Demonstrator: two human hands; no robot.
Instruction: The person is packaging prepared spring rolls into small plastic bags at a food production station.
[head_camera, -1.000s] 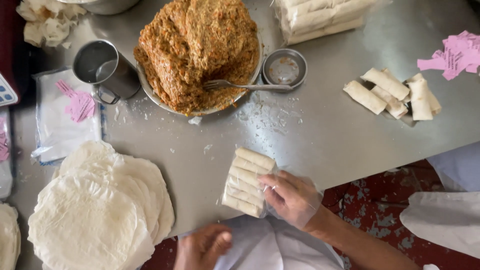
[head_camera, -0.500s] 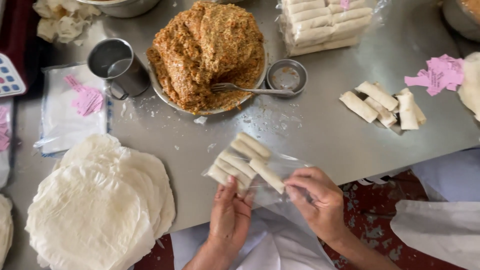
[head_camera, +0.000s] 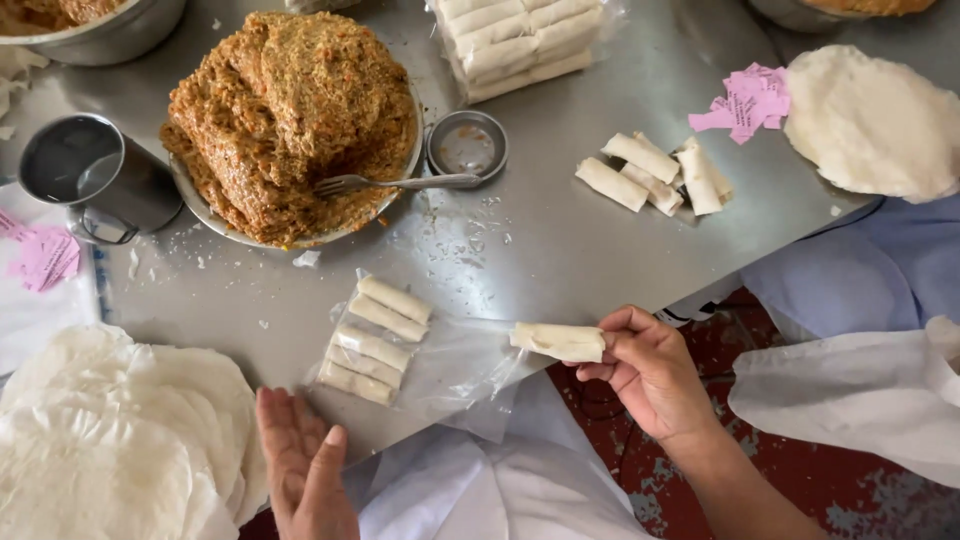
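Four rolls (head_camera: 375, 338) lie on clear plastic (head_camera: 455, 365); right hand (head_camera: 650, 370) pinches a fifth roll (head_camera: 558, 342), left hand (head_camera: 300, 465) spread open.

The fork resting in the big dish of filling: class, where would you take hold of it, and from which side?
Grip the fork by its handle end, probably from the right. The handle lies nearly level across the dish rim toward the small metal bowl and is bare, while the tines are sunk in the brown filling.

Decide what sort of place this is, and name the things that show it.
Probably a food-preparation table where spring rolls are made by hand: a heaped bowl of filling, stacked round wrappers, and a roll in the right hand.
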